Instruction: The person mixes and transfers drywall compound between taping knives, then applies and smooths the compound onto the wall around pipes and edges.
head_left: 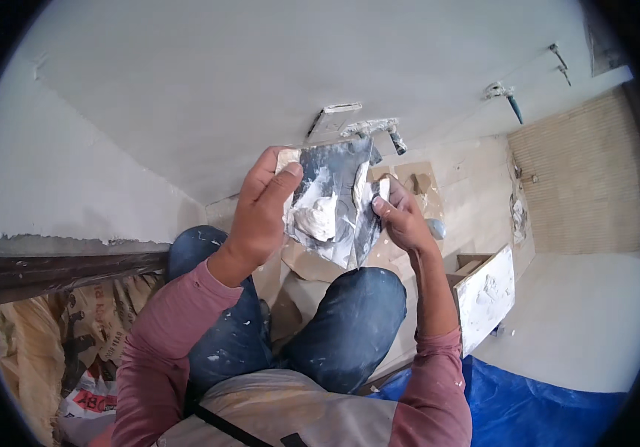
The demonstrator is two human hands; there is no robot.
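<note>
In front of my knees, my left hand grips the left edge of a wide, flat metal putty blade, its thumb on top. A lump of white putty sits on the lower part of the blade, with smears around it. My right hand is closed on a second putty blade, narrow as seen from here and tilted. Its edge meets the right side of the wide blade, and white putty coats it there. My right fingers are partly hidden behind it.
Beyond my hands rises a pale wall with putty-smeared pipe stubs and a small open box fitting. A white-smeared board stands at right, near a blue tarp. Paper sacks lie at left below a dark ledge.
</note>
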